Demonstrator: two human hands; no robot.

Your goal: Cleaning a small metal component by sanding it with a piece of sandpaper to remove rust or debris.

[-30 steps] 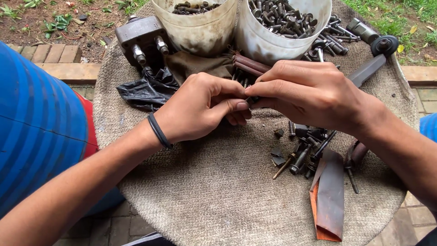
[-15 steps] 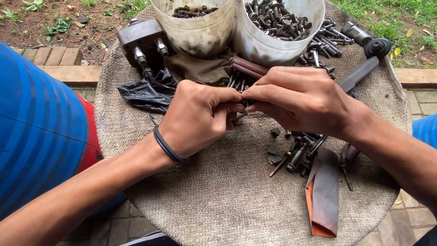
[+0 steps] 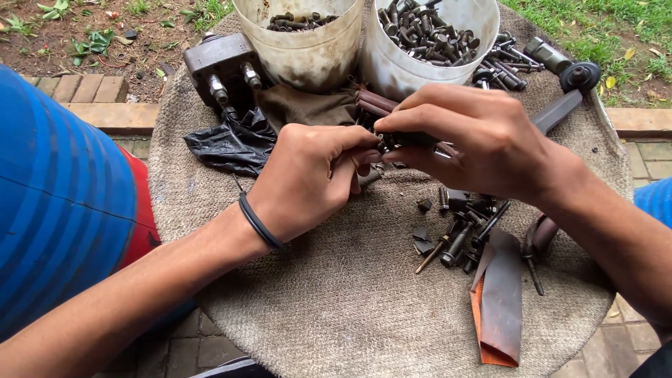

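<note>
Both hands meet above the middle of the round table covered in coarse beige burlap cloth (image 3: 336, 308), and every place below is told from that cloth. The left hand (image 3: 308, 178), with a black band on its wrist, has its fingers curled in and pinched on one end of a small dark metal bolt (image 3: 409, 140); the right hand (image 3: 465, 136) grips the other end, its fingertips (image 3: 392, 124) pressed on top and its thumb beneath. The bolt hangs just above the cloth's centre, mostly hidden by the fingers, so its exact shape cannot be told

On the cloth just right of centre, below the right hand, lies a loose heap of rusty dark bolts and screws (image 3: 462, 231). Beside that heap, toward the cloth's near right edge, lies a flat rusty-orange and grey strip of sheet (image 3: 500, 301). At the cloth's far edge stand two dirty white plastic buckets: the left bucket (image 3: 308, 49) holds dark nuts, the right bucket (image 3: 420, 66) is full of grey bolts. At the far left of the cloth sits a dark metal block with two threaded fittings (image 3: 224, 66), and just in front of it a crumpled black plastic bag (image 3: 227, 143). At the far right edge lies a grey metal tool with a round head (image 3: 567, 94)
</note>
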